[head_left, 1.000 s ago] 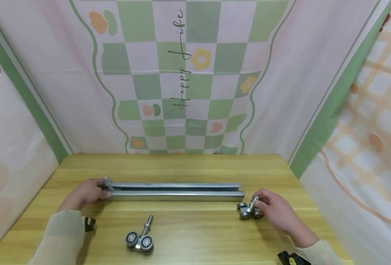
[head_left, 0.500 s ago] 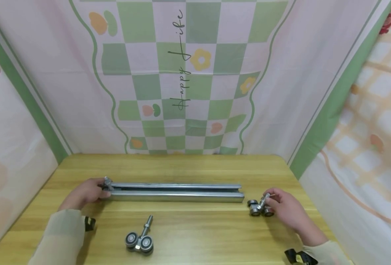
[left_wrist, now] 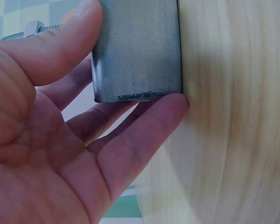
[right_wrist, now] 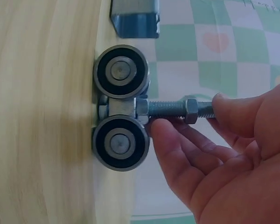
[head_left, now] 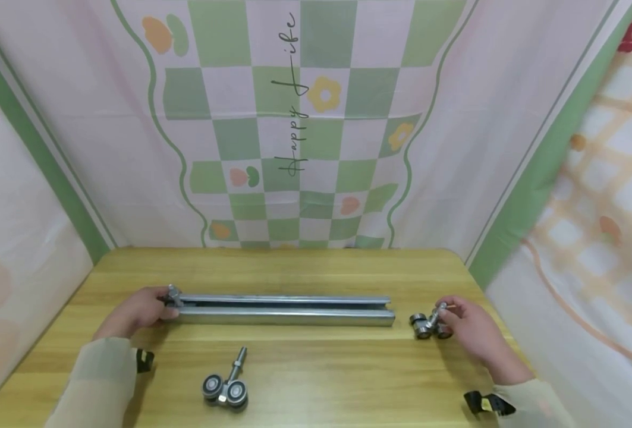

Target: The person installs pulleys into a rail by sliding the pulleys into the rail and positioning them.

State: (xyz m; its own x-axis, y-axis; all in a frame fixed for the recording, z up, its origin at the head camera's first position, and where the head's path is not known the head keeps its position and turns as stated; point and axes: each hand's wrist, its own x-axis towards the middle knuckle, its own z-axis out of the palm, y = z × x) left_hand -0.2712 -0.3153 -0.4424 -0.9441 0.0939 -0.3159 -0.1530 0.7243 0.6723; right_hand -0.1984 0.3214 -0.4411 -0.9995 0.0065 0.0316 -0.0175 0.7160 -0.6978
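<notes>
A steel C-channel rail [head_left: 286, 318] lies across the table, its slot facing up. My left hand [head_left: 143, 308] grips its left end, thumb on the side wall and fingers at the end of the rail [left_wrist: 137, 51]. A threaded bolt with a nut [left_wrist: 33, 29] sticks up from the slot there; whatever it is fixed to inside is hidden. Off the rail's right end, my right hand [head_left: 473, 330] pinches the bolt of a roller trolley [right_wrist: 121, 106]. Its wheels stand on the wood, bolt upright, apart from the rail. Another roller trolley [head_left: 226, 389] lies in front of the rail, untouched.
The wooden table [head_left: 321, 374] ends at the back against a patterned curtain [head_left: 316, 202]. More fabric hangs at the left and right sides. Both wrists wear black straps.
My right hand has moved right and slightly back with the roller trolley, widening the gap to the rail's end. The left hand, the rail and the other trolley have stayed put.
</notes>
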